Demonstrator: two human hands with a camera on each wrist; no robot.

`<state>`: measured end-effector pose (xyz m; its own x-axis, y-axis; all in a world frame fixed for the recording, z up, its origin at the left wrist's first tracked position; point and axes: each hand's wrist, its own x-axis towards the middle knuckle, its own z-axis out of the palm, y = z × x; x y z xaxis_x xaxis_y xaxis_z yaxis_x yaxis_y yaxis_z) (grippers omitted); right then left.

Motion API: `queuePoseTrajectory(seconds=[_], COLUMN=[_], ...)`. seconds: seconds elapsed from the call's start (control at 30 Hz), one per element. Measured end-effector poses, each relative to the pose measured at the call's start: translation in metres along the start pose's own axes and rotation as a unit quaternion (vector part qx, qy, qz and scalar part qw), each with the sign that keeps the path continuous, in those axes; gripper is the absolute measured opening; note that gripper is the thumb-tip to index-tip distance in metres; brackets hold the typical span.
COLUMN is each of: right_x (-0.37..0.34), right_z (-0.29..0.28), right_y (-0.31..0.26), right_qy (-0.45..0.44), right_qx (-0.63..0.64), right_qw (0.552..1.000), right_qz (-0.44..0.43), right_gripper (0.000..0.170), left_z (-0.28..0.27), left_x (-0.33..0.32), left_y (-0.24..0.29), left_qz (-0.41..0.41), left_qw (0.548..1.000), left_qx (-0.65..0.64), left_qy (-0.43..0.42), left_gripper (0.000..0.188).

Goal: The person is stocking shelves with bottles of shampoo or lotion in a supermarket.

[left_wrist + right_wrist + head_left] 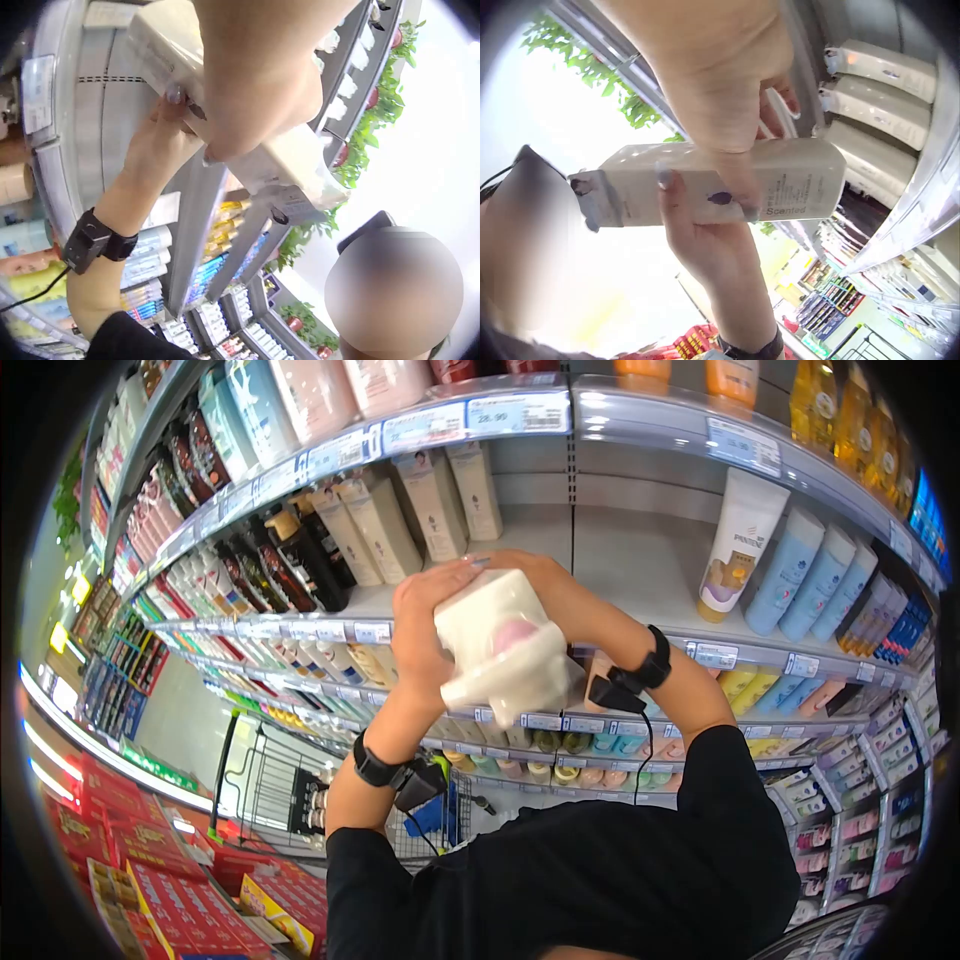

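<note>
the cream container [806, 172] lies between the left fingers [443, 579] and right fingers [784, 91], both pinching it.

Beyond the grip on the cream pack [488, 622], a bare stretch of shelf [640, 555] leaves hand room between cream boxes [432, 505] on the left and a white tube [738, 545] on the right. The upper shelf edge [650, 418] limits passage above; a shopping cart [262, 770] obstructs lower left.

Pantene tube [741, 545] upright beside light-blue bottles [786, 572]; shopping cart [268, 785] near red boxes [165, 895]
</note>
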<state>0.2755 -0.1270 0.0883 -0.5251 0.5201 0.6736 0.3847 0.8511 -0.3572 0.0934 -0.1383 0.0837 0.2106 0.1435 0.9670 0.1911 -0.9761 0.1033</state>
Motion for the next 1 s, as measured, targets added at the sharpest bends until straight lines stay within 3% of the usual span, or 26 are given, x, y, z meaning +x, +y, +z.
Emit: queuePoseTrajectory(seconds=[0.07,0.17,0.27,0.37,0.4,0.5,0.63,0.8,0.9,1.0], right_x=[-0.007,-0.015,-0.017,-0.009,-0.003,0.017,0.033,0.046,0.034,0.017], right_z=[0.006,0.005,0.015,0.04,0.057,0.111,0.192,0.314,0.399,0.465], right_y=[-0.02,-0.057,-0.063,-0.051,-0.051,-0.048,-0.046,-0.043,-0.035,-0.04], right_qy=[-0.007,-0.013,-0.001,-0.031,-0.033,-0.096,-0.174,-0.25,-0.288,-0.354], right_qx=[-0.048,0.035,0.144,0.154,0.196,0.167,0.249,0.259,0.265,0.289], right_qw=[0.998,0.999,0.989,0.987,0.98,0.98,0.953,0.933,0.92,0.888], right_qz=[-0.051,-0.036,-0.031,-0.027,-0.02,-0.056,0.015,0.011,-0.005,0.05], right_gripper=[0.07,0.073,0.079,0.084,0.083,0.077,0.066,0.055,0.06,0.06], left_z=[-0.02,-0.047,-0.079,-0.1,-0.105,-0.123,-0.161,-0.212,-0.241,-0.27], left_x=[-0.012,-0.023,-0.035,-0.053,-0.062,-0.1,-0.161,-0.269,-0.331,-0.384], left_y=[0.013,0.029,0.036,0.035,0.032,0.027,0.021,0.005,0.004,0.013], left_qz=[-0.016,-0.025,-0.083,-0.166,-0.166,-0.226,-0.354,-0.506,-0.571,-0.672], left_qw=[0.999,0.994,0.975,0.952,0.951,0.935,0.902,0.821,0.778,0.698], left_qx=[0.021,0.091,0.162,0.194,0.207,0.228,0.208,0.238,0.245,0.222], left_qy=[-0.02,-0.054,-0.13,-0.17,-0.158,-0.15,-0.134,-0.119,-0.092,-0.108], left_gripper=[0.059,0.061,0.062,0.058,0.054,0.051,0.05,0.049,0.048,0.061])
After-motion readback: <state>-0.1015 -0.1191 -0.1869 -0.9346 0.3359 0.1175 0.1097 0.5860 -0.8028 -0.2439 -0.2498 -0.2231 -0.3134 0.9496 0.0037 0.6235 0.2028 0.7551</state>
